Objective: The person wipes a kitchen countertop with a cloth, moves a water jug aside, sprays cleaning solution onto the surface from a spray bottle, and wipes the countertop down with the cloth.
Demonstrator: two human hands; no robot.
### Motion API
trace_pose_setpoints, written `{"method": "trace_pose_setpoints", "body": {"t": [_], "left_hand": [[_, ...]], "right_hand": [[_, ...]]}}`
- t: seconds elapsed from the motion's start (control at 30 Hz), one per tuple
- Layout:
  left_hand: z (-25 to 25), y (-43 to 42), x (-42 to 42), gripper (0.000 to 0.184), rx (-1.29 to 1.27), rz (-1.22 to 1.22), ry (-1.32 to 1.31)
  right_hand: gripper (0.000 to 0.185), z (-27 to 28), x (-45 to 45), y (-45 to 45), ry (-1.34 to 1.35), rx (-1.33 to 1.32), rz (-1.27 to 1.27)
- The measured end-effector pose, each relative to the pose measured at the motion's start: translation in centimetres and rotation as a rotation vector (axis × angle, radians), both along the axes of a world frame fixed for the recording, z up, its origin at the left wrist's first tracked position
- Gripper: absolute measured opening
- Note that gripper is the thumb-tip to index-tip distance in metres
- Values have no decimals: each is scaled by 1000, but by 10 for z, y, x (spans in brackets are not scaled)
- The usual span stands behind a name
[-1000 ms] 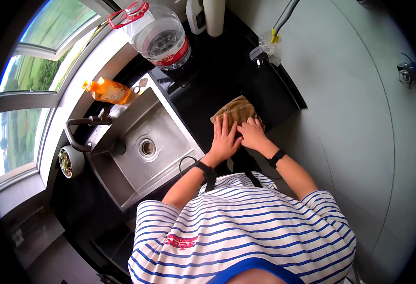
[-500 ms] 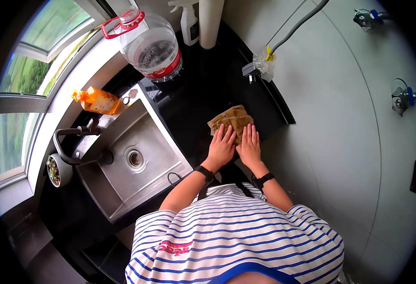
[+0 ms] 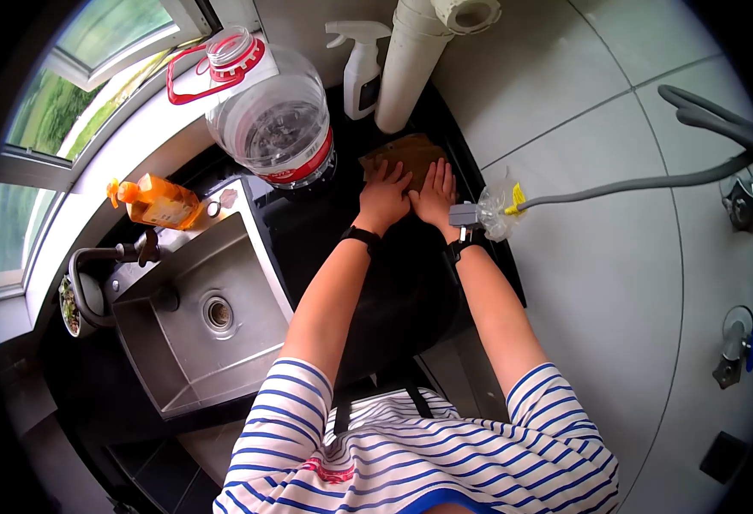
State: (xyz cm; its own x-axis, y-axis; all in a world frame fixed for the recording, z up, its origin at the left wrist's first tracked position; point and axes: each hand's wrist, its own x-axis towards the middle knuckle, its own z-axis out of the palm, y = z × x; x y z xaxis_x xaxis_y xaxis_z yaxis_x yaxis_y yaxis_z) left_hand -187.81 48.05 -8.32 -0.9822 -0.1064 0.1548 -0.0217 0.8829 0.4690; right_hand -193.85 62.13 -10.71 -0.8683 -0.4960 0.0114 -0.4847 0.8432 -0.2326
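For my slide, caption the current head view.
Both hands press a brown cloth on the black counter, between the large bottle and gray plug.

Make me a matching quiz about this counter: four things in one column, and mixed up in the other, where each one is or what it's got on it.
Things:
1. Brown cloth
2. Orange bottle
3. Large clear jug
4. Spray bottle

Places and features:
A. Stands beside the thick pale pipe
B. Lies flat under the left hand and the right hand
C. Has a red handle
D. Sits by the sink, close to the tap

Right pairs: 1-B, 2-D, 3-C, 4-A
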Motion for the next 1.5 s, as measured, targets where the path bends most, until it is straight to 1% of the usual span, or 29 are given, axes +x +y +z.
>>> {"method": "trace_pose_setpoints", "body": {"t": [0.07, 0.13, 0.27, 0.33, 0.37, 0.43, 0.47, 0.5, 0.53, 0.57, 0.6, 0.63, 0.67, 0.73, 0.8, 0.9, 0.93, 1.0, 1.07, 1.1, 1.17, 1.2, 1.3, 1.33, 1.4, 1.43, 1.47, 1.5], "left_hand": [[-4, -7, -24, 45, 11, 19, -13], [-8, -14, -47, 44, -37, 14, -11], [-5, -11, -60, 44, -33, 52, -33], [-13, -7, -57, 44, -30, 77, 71], [-16, -2, -52, 44, -31, 82, 70], [-17, 7, -48, 43, -61, 139, 149], [-17, 12, -43, 43, -70, 147, 155], [-14, 22, -26, 42, -57, 131, 168], [-8, 35, -4, 41, -44, 108, 175], [-1, 47, 15, 41, -28, 86, 193], [3, 61, 34, 40, -1, 62, 197], [9, 76, 51, 40, -28, 10, 103], [14, 92, 70, 41, 8, -5, 104], [15, 123, 102, 46, -65, -45, 43], [15, 152, 130, 47, -110, -63, 39], [21, 173, 163, 46, -102, -149, 25], [21, 172, 168, 46, -101, -146, 28], [20, 169, 181, 44, -65, -215, 56], [17, 165, 189, 44, -59, -211, 68], [17, 161, 192, 43, -53, -235, 73], [19, 152, 200, 41, -35, -240, 131], [20, 147, 207, 41, -33, -227, 120], [26, 130, 222, 40, -41, -231, 107], [26, 120, 232, 40, -47, -226, 101], [27, 99, 253, 39, -85, -216, 102], [27, 87, 263, 40, -85, -197, 97], [28, 75, 273, 40, -84, -178, 95], [29, 61, 281, 40, -96, -150, 76]], "right_hand": [[93, 0, -28, -10, -28, 29, 9], [93, 0, -51, -19, -80, 48, -4], [93, -2, -67, -25, -70, 19, 13], [92, 0, -64, -24, -55, 20, 29], [92, 2, -58, -20, -56, 19, 35], [85, 10, -56, -13, -55, -46, 74], [85, 14, -51, -6, -49, -54, 83], [85, 9, -38, 9, 33, -47, 113], [84, 19, -13, 21, 109, -40, 136], [83, 32, 6, 35, -81, -24, 92], [83, 47, 27, 47, -190, -6, 47], [82, 62, 48, 60, -294, 17, -2], [81, 57, 69, 77, -327, 46, -57], [80, 26, 107, 115, 38, -15, -28], [79, 26, 140, 140, 40, -14, -68], [78, 30, 184, 165, 32, -20, -133], [78, 30, 192, 170, 31, -32, -160], [76, 29, 205, 177, 57, -37, -132], [74, 24, 213, 178, 116, -63, -104], [74, 25, 218, 174, 105, -64, -88], [73, 28, 224, 166, 105, 51, -110], [73, 32, 228, 162, 94, 53, -96], [75, 54, 232, 142, -92, 232, -47], [75, 71, 229, 125, -92, 236, -38], [74, 97, 232, 92, -373, 358, 27], [70, 95, 236, 80, -368, 336, 87], [69, 93, 240, 66, -360, 386, 158], [66, 88, 245, 52, -352, 372, 187]]}}
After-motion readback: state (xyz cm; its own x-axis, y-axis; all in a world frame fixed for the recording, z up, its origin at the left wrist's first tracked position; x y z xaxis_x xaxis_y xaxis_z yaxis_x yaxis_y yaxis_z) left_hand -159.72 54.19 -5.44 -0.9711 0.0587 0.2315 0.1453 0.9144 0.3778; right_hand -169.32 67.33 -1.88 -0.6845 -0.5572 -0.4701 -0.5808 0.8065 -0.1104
